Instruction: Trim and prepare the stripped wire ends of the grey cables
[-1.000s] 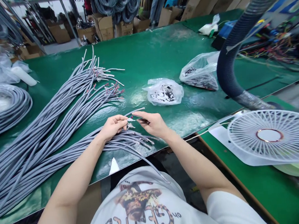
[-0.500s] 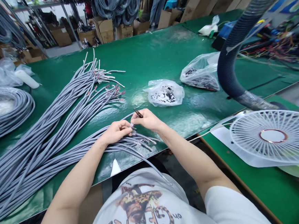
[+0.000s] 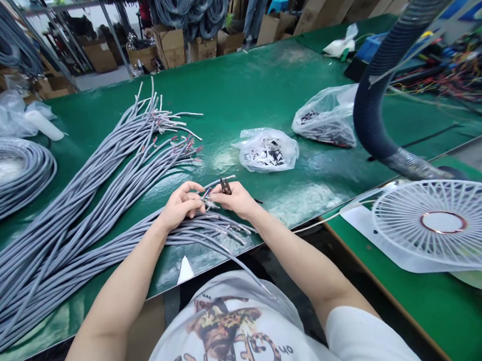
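My left hand [image 3: 183, 205] is closed on the end of a grey cable, where thin stripped wires [image 3: 207, 195] stick out from the jacket. Close against it, my right hand [image 3: 236, 198] pinches at those wires with its fingertips. Small dark snips [image 3: 225, 186] are tucked in the same right hand, their two pointed blades showing above the fingers and slightly apart. Under both hands lies a bundle of grey cables [image 3: 145, 236], with stripped ends fanned out toward the right near the table's front edge.
More grey cables [image 3: 98, 164] with bared ends stretch across the green table [image 3: 233, 86]. Beyond my hands sit a plastic bag of small black and white pieces [image 3: 268, 149] and another clear bag [image 3: 326, 119]. A thick black hose [image 3: 371, 109] and a white fan [image 3: 442, 223] stand at right.
My left hand has shifted slightly left and up, its fingers raised more. The snips in my right hand have turned, so both blades show. Coloured wires between the hands are now more visible.
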Action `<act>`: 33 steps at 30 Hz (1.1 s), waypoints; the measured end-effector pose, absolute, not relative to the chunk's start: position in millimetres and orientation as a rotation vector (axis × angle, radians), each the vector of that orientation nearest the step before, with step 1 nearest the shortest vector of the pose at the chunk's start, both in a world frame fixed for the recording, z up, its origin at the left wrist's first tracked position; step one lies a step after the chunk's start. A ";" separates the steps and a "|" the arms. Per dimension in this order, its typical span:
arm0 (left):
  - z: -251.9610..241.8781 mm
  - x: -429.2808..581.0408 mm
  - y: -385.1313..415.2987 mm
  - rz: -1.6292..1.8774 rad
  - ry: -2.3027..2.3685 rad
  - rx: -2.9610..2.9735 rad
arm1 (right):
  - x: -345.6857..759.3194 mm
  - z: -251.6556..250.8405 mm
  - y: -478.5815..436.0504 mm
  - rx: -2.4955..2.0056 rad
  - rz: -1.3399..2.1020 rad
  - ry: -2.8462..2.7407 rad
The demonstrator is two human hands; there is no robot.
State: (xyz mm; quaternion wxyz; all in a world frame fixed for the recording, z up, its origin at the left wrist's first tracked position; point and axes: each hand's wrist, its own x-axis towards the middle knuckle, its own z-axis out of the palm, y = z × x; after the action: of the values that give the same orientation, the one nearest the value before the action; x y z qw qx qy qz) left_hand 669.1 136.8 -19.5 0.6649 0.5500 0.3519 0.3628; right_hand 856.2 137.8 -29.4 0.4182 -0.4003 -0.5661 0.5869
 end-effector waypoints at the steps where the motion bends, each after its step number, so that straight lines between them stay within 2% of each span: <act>1: -20.0 669.4 137.3 0.855 0.816 1.231 | 855.1 -27.1 133.7 -1.024 1.296 -1.515; 4: -19.5 671.6 136.5 0.879 0.879 1.247 | 852.7 -17.3 120.6 -1.030 0.865 -1.784; 7: -18.7 673.8 134.3 0.846 0.910 1.313 | 849.1 -8.1 110.0 -0.995 0.708 -1.928; 11: -19.6 675.5 132.8 0.834 0.958 1.376 | 843.3 -3.1 107.8 -1.003 0.768 -1.894; 16: -22.1 677.9 132.9 0.833 0.971 1.439 | 841.0 -6.4 128.2 -1.065 1.179 -1.461; 21: -26.0 677.1 132.6 0.910 1.027 1.521 | 839.0 -5.8 142.3 -1.055 1.367 -1.258; 33: -24.8 677.9 135.8 1.178 1.016 1.625 | 842.0 11.3 132.9 -1.120 0.934 -1.745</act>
State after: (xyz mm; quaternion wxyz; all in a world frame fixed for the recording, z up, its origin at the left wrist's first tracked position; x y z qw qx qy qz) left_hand 677.9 135.8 -24.8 0.4316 0.6516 0.4074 0.4724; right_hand 842.0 132.9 11.3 0.4203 -0.4470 -0.6962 0.3727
